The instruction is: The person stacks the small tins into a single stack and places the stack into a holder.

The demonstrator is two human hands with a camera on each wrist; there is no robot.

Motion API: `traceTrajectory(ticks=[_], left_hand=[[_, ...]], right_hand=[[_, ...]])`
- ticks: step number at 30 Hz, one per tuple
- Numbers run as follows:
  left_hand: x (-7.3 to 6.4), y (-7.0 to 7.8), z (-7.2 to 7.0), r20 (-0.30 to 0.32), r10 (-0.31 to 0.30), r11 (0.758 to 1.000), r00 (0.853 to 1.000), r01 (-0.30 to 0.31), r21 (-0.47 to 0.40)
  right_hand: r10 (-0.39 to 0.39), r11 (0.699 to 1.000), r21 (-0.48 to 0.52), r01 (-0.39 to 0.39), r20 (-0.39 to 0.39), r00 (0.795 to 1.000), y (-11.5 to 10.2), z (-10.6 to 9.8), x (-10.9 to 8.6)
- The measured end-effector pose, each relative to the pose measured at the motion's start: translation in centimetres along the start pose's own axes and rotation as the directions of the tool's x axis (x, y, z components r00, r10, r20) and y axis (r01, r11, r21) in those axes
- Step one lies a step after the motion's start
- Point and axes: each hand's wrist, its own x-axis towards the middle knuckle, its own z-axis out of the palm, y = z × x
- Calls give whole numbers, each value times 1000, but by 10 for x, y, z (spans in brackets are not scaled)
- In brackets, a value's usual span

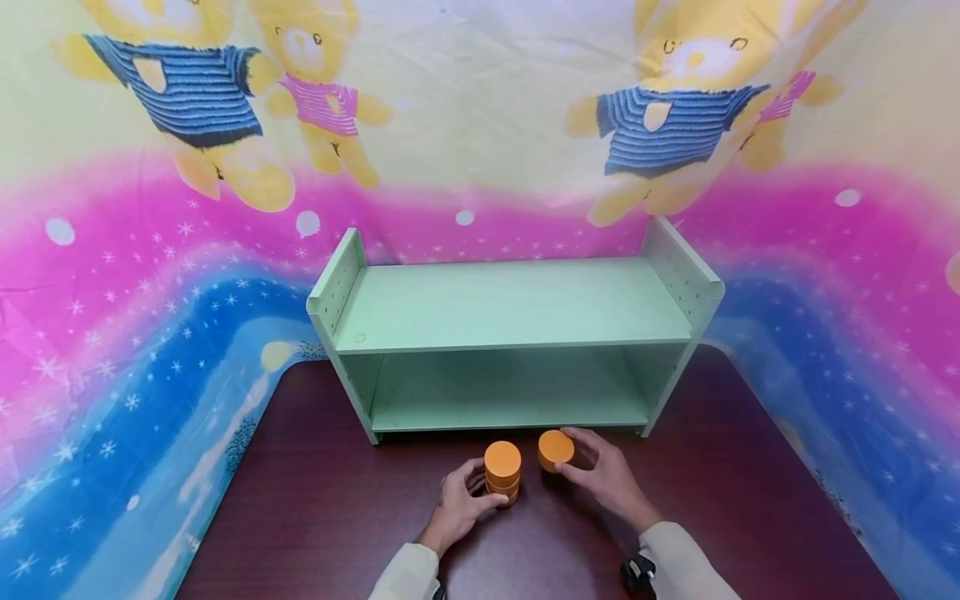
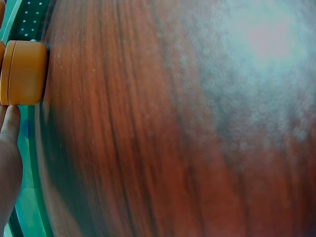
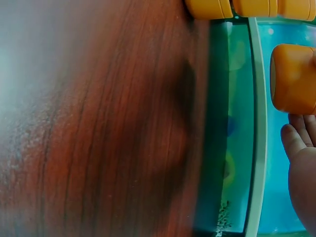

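Note:
A stack of orange round containers (image 1: 502,463) stands upright on the table just in front of the shelf unit. My left hand (image 1: 457,505) grips the stack from its left side, thumb low at the front and fingers behind. The bottom container (image 2: 27,73) shows a seam line in the left wrist view. My right hand (image 1: 609,482) pinches another orange round container (image 1: 556,448) between thumb and fingers, a short way right of the stack. In the right wrist view this held container (image 3: 292,79) is raised above the table, apart from the stack.
A pale green two-tier shelf unit (image 1: 510,304) stands at the back of the dark red-brown wooden table (image 1: 300,508). Its raised side panels flank the upper shelf. Behind and beside the table hangs a colourful cloth (image 1: 465,183) printed with bears.

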Motion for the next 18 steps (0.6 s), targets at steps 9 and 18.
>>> traceTrajectory(ticks=[9,18], left_hand=[[0,-2,1,-2,5,1000,1000,-5,2],[1,-2,0,0,16,1000,1000,-16,12]], right_hand=[[-8,1000,13,8,-10,1000,-7,0,2],[-29,1000,-3,29,-20,999,20,4,6]])
